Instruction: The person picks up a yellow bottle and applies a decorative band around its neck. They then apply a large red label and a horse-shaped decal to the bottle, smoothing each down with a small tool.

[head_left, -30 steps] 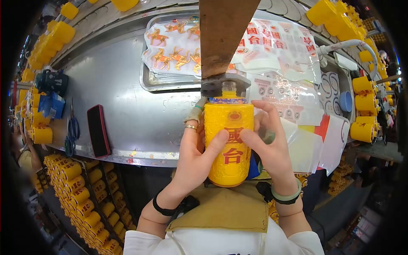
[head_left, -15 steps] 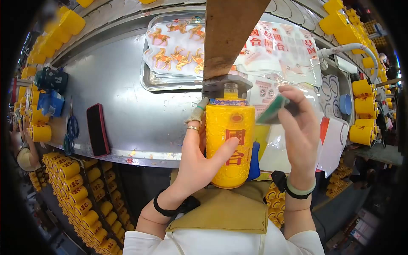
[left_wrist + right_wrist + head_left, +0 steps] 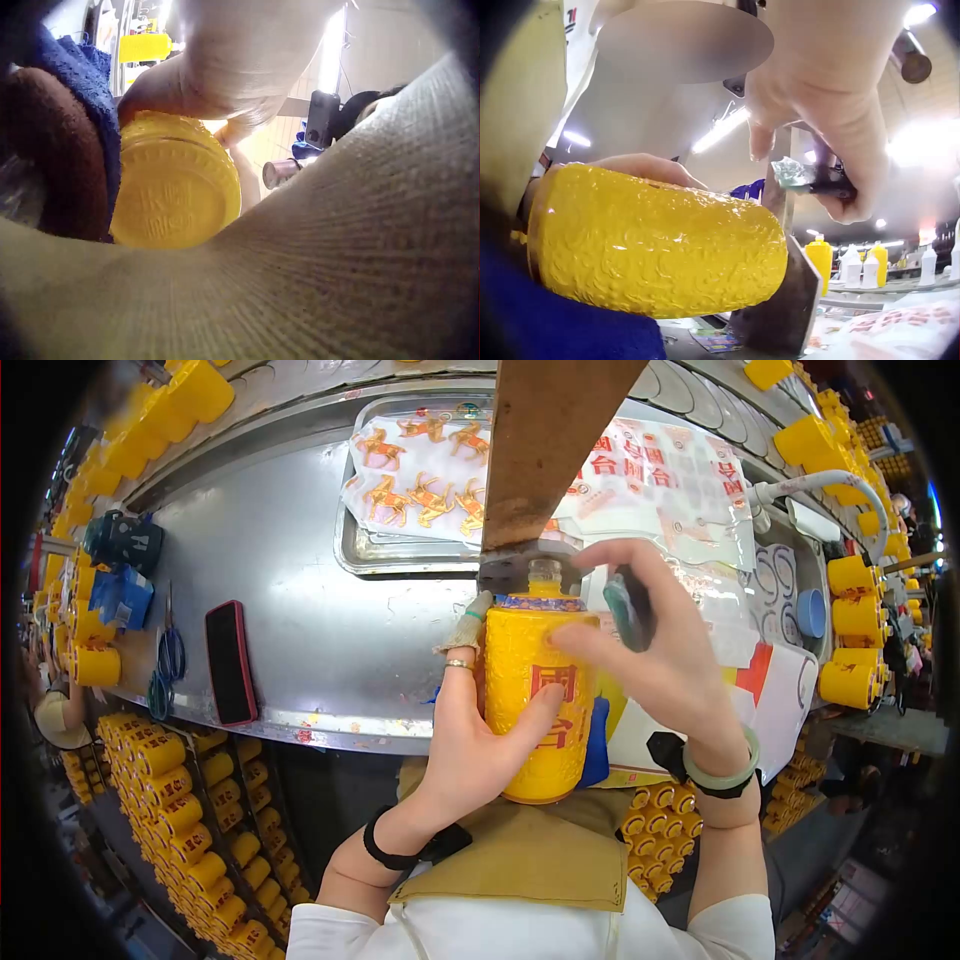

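Swinging in from the right since half a second ago, the right hand [image 3: 672,660] now reaches over the shoulder of the yellow bottle [image 3: 540,700], one finger stretched across the bottle's upper front, and the small dark green tool [image 3: 624,610] it pinches has turned edge-on beside the bottle's neck. The bottle itself has not shifted: it lies at the near edge of the desk [image 3: 300,570], base toward the person's apron [image 3: 520,855], with red characters facing up. The left hand [image 3: 468,735] grips it from the left, thumb laid over the red characters and fingers curled along the side. At the far end of the bottle, its neck sits against a grey metal bracket [image 3: 528,565] at the foot of a brown wooden post [image 3: 555,440]. A blue cloth [image 3: 597,745] shows under the bottle's right flank. Beyond the bottle, past the bracket, a metal tray [image 3: 350,555] holds sheets of gold horse stickers [image 3: 420,475], and to the right of those lie clear sheets of red-lettered labels [image 3: 670,465]. Left of the bottle on the desk lie a dark phone with a red edge [image 3: 230,662] and, further left, scissors [image 3: 168,665]. Well to the right of the bottle is a blue bowl [image 3: 811,612]. Below and left of the bottle, off the desk, rows of yellow bottles [image 3: 190,810] lie packed together.
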{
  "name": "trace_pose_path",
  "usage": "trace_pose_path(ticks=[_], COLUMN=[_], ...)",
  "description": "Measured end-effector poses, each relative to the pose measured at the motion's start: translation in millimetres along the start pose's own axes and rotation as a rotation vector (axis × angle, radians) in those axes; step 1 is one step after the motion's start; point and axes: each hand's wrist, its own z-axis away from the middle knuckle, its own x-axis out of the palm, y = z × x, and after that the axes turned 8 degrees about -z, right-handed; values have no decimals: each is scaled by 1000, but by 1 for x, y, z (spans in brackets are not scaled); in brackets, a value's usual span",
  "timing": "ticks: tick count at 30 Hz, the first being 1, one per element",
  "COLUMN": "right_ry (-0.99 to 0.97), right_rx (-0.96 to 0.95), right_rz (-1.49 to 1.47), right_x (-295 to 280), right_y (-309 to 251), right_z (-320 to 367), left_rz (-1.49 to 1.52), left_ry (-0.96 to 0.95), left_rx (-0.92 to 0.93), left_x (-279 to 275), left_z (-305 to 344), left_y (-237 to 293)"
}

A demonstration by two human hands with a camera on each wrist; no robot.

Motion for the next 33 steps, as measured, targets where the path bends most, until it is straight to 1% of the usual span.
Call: trace_pose_path(ticks=[1, 3, 5, 9, 12, 14, 15, 17, 18, 19, 21, 22, 23, 26, 27, 29, 31, 33], right_ry=[-21, -4, -5, 16, 15, 32, 31, 103, 88, 87, 198, 246, 245, 242, 242, 14, 10, -66], right_rx=[10, 14, 162, 131, 152, 64, 62, 128, 180, 180, -134, -170, -170, -361, -360, -436, -438, -463], right_rz=[-43, -21, 18, 0, -2, -1, -1, -195, -201, -201, -54, -80, -80, 98, 98, 304, 250, 327], right_x=[3, 6, 5, 6, 6, 6, 5, -1, -8, -10, -12, -10, -12, -16, -18, -20, -8, -4], right_y=[5, 5, -4, 1, 1, 7, 7, 4, -8, -5, 4, 0, -2, -12, -20, -33, -33, -30], right_z=[0, 0, -1, -1, -1, -1, -2, -3, -2, -3, -5, -5, -5, -4, -4, -3, -5, -6], left_rz=[2, 3, -27, -24, -12, -42, -42, -8, -8, -15, -22, -5, 13, -14, -13, -19, -42, -67], left_ry=[-3, -2, -7, 3, 3, 6, 6, 13, 14, 15, 15, 20, 25, 20, 21, 22, 7, -9], left_rx=[-3, -8, 5, 29, -5, 17, 19, 13, 14, 14, 14, 9, 4, 18, 18, 11, 8, 6], left_x=[0, -1, -1, 1, 0, 0, 1, 1, 1, 1, 2, 2, 3, 3, 3, 3, 1, 2], left_z=[0, 0, 0, 0, 0, 0, 0, 0, 0, 0, 1, 1, 1, 0, 1, 1, 0, 0], left_y=[0, -1, -2, -2, -3, -4, -3, -1, -2, -3, -3, -3, -3, -2, -2, -1, -4, -5])
